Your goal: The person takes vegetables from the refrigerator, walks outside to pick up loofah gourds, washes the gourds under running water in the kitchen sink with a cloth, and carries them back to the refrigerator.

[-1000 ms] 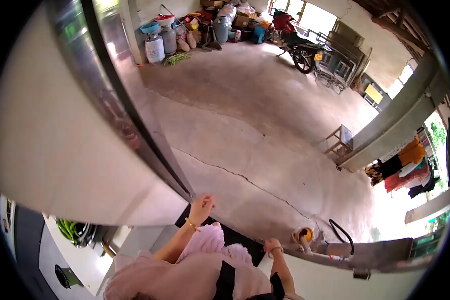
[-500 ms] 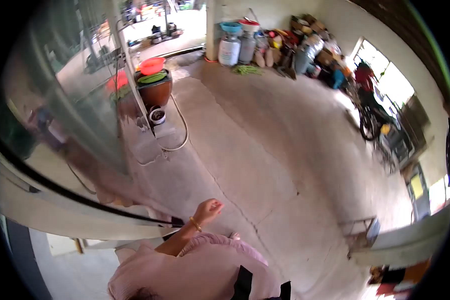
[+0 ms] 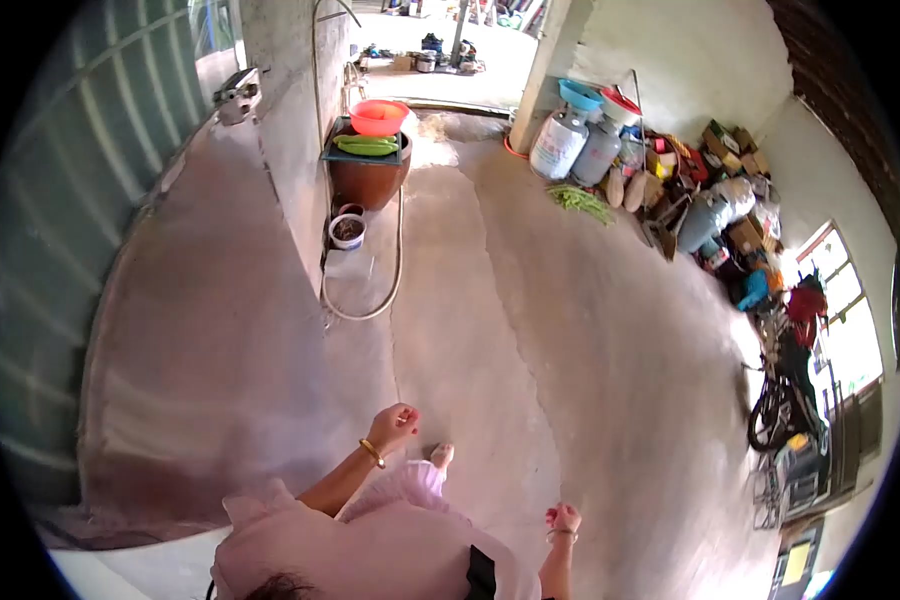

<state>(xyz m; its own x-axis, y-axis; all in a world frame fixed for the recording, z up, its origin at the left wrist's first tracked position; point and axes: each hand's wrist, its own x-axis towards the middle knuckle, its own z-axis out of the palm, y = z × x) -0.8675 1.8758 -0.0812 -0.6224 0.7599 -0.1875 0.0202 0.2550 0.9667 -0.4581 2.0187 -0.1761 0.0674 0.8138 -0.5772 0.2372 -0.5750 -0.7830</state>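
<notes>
My left hand (image 3: 394,428) is out in front of my body above the bare concrete floor (image 3: 470,370), its fingers curled closed, and I see nothing in it. A gold bracelet (image 3: 372,453) circles that wrist. Lower right, my right hand (image 3: 564,518) hangs beside my pink clothing (image 3: 370,550), fingers curled in and holding nothing visible. It wears a bracelet (image 3: 562,535) too. Neither hand touches any object. One foot (image 3: 442,455) shows on the floor between them.
A brown vat (image 3: 370,185) at the wall carries green gourds (image 3: 366,146) and a red basin (image 3: 378,117). A hose (image 3: 398,270) loops around a small bucket (image 3: 347,232). Gas cylinders (image 3: 560,145), green vegetables (image 3: 582,203), piled clutter (image 3: 710,215) and a motorbike (image 3: 775,410) line the right.
The view has turned left and moved past the doorway's glass panel, so the vat now appears nearer. My right hand has come into sight; my left hand stays curled.
</notes>
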